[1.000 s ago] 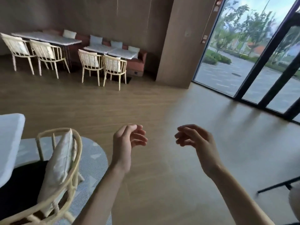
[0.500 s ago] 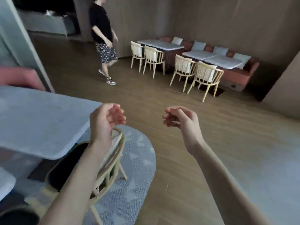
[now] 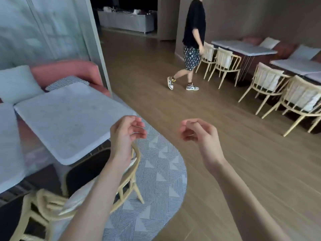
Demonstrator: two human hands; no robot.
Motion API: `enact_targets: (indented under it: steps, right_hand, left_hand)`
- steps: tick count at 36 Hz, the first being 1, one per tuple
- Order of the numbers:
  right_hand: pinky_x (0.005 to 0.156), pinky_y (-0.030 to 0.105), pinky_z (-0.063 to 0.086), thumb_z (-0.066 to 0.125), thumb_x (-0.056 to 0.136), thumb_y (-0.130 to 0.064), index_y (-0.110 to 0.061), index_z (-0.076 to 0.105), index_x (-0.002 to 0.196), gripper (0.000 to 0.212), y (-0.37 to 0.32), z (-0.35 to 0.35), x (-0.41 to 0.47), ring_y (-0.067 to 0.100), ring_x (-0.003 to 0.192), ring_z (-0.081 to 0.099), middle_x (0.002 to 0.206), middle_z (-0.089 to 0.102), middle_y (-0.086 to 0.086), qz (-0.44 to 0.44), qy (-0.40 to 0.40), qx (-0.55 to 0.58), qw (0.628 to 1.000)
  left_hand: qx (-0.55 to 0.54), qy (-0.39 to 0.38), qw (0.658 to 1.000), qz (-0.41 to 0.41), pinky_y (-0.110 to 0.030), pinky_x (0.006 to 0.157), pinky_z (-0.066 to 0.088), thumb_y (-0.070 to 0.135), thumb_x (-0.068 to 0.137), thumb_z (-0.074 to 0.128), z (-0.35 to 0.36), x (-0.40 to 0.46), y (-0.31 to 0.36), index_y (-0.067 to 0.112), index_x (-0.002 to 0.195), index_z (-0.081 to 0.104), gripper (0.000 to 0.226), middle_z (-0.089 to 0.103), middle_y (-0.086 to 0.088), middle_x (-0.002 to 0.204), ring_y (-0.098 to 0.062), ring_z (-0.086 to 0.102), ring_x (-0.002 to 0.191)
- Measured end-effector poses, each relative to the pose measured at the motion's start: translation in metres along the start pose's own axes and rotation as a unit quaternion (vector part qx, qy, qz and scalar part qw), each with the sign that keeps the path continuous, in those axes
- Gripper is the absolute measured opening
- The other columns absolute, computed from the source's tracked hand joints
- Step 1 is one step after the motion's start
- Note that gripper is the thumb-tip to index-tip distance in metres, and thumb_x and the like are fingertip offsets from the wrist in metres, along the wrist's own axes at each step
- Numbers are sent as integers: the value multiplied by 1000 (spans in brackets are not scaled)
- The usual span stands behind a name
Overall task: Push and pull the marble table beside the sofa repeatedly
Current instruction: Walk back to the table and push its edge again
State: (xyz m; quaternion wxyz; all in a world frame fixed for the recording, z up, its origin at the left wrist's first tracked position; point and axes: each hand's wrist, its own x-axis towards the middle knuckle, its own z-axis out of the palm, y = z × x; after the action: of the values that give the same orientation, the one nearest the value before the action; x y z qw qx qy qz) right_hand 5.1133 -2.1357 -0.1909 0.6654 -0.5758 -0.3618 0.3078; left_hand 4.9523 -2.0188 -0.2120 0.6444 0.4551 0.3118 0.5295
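Note:
A pale grey marble table (image 3: 69,117) stands at the left in front of a pink sofa (image 3: 73,72) with a light cushion. My left hand (image 3: 126,133) hovers just off the table's near right corner, fingers loosely curled, holding nothing. My right hand (image 3: 199,131) floats over the wooden floor further right, fingers also loosely curled and empty. Neither hand touches the table.
A cream wooden chair (image 3: 97,185) stands under my left arm on a patterned grey rug (image 3: 156,180). A second marble top (image 3: 8,146) lies at far left. A person (image 3: 192,44) walks across the floor ahead. More chairs (image 3: 267,84) and tables (image 3: 243,47) line the right wall.
The view has swung left: the windows are gone from sight, and the marble table, sofa and walking person have come into view. Both hands stay raised and loosely curled.

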Motion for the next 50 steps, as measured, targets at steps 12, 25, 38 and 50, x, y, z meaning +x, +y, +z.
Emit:
enact_targets:
  steps: [12,25,38,50]
  right_hand:
    - [71,37,50,59,81,-25,-15,72,79,17,-7,-111,214,24,69,64,75,68,9,0,32,-49,998]
    - [70,29,49,57,91,-13,2,69,90,20,66,-5,476,22,70,62,74,69,5,10,-169,-22,985]
    - [55,23,48,50,95,-1,1,68,86,20,117,258,620,13,52,61,63,68,4,71,-486,26,871]
    - [61,28,48,53,94,-4,-1,67,86,17,186,376,721,24,64,62,73,68,11,115,-642,14,758]
  left_hand:
    - [-43,-15,998,-34,-31,53,52,21,77,56,171,153,-78,3,81,65,20,65,-8,66,-21,62,54]
    - [2,185,979,88,-28,56,51,19,76,55,86,372,-92,8,73,65,16,65,-7,63,-22,61,55]
    - [49,535,822,191,-28,57,54,16,76,53,-43,403,-51,16,65,71,21,65,-5,66,-20,62,59]
    - [-35,697,684,212,-26,51,51,9,87,46,-104,557,-143,7,74,63,22,63,-4,60,-19,60,52]
